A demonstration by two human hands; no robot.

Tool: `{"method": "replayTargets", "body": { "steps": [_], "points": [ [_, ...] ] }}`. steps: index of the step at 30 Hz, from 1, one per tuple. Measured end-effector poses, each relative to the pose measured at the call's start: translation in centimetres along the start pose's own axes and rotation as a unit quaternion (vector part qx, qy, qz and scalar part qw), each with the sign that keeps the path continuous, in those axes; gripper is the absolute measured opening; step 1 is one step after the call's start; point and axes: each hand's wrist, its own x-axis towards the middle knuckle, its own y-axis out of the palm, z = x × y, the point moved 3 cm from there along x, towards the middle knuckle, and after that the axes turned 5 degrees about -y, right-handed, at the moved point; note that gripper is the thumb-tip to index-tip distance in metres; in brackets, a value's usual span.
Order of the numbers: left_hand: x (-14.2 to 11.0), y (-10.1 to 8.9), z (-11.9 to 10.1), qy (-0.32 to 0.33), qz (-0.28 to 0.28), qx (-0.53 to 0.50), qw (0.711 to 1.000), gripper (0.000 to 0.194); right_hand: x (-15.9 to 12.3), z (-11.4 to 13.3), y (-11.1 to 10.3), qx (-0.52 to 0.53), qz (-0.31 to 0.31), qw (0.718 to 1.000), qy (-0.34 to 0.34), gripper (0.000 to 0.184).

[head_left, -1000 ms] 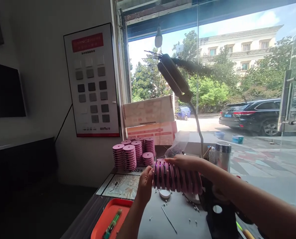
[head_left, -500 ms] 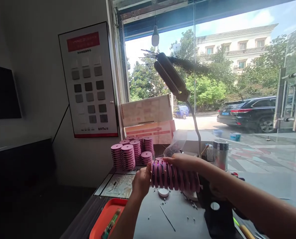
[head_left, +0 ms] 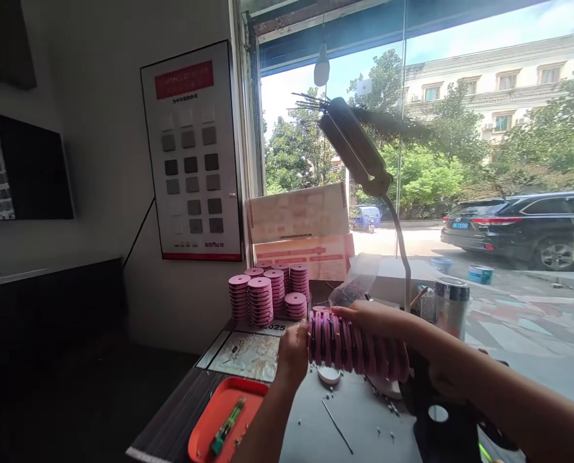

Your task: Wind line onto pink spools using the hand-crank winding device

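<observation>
Between my two hands a stack of pink spools (head_left: 358, 347) lies sideways above the table, with dark bands showing in the gaps between the discs. My left hand (head_left: 294, 352) is closed against the left end of this stack. From above, my right hand (head_left: 380, 319) wraps over its top and far side, and some of its fingers are hidden behind the spools. Upright stacks of similar pink spools (head_left: 260, 301) stand at the back left of the table. Below the held stack are a small white round lid (head_left: 328, 375) and a thin dark rod (head_left: 337, 427).
An orange tray (head_left: 209, 411) with a green-labelled item sits at the front left. Small bits are scattered over the white work surface (head_left: 315, 431). A black stand (head_left: 443, 431) is beneath my right forearm. Behind are a desk lamp (head_left: 358, 151), a clear jar (head_left: 451, 308) and a window.
My view has turned left, so the whole scene sits further right and more of the orange tray shows. Both hands keep their hold on the pink spools, with little other movement.
</observation>
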Motion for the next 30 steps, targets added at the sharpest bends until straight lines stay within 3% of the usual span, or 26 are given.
{"method": "replayTargets", "body": {
  "steps": [4, 10, 15, 19, 21, 23, 25, 26, 28, 30],
  "points": [
    [-0.5, -0.2, -0.5, 0.06, 0.009, 0.029, 0.998, 0.04, -0.2, 0.1, 0.1, -0.012, -0.01, 1.0, 0.002, 0.051],
    [0.4, -0.2, 0.2, 0.01, 0.022, 0.069, 0.997, 0.051, -0.1, -0.2, 0.6, -0.034, -0.024, 0.999, 0.0, 0.055],
    [-0.2, -0.4, -0.8, 0.08, 0.013, 0.063, 0.995, 0.043, -0.3, 0.2, -0.1, -0.072, -0.054, 0.996, -0.014, 0.058],
    [-0.2, -0.8, -0.9, 0.052, 0.034, 0.066, 0.996, 0.045, -2.2, 1.5, 1.4, -0.124, -0.135, 0.983, -0.008, 0.051],
    [0.1, -0.8, -0.5, 0.007, 0.042, 0.064, 0.997, 0.05, -3.7, 2.1, 3.6, -0.174, -0.236, 0.956, -0.008, 0.046],
    [0.4, -0.6, 0.0, -0.03, 0.035, 0.058, 0.997, 0.054, -5.4, 2.8, 5.6, -0.26, -0.4, 0.876, -0.071, 0.05],
    [0.5, -0.4, 0.2, -0.042, 0.022, 0.048, 0.998, 0.054, -6.1, 3.0, 6.6, -0.305, -0.467, 0.823, -0.104, 0.052],
    [0.5, -0.2, 0.3, -0.038, 0.018, 0.04, 0.998, 0.054, -5.8, 2.9, 6.2, -0.304, -0.46, 0.829, -0.098, 0.054],
    [0.3, 0.1, 0.1, -0.015, 0.014, 0.019, 1.0, 0.053, -4.2, 2.4, 3.8, -0.248, -0.358, 0.899, -0.05, 0.055],
    [0.1, 0.2, -0.1, 0.011, 0.008, -0.003, 1.0, 0.053, -2.3, 1.8, 1.4, -0.122, -0.13, 0.984, 0.014, 0.055]
  ]
}}
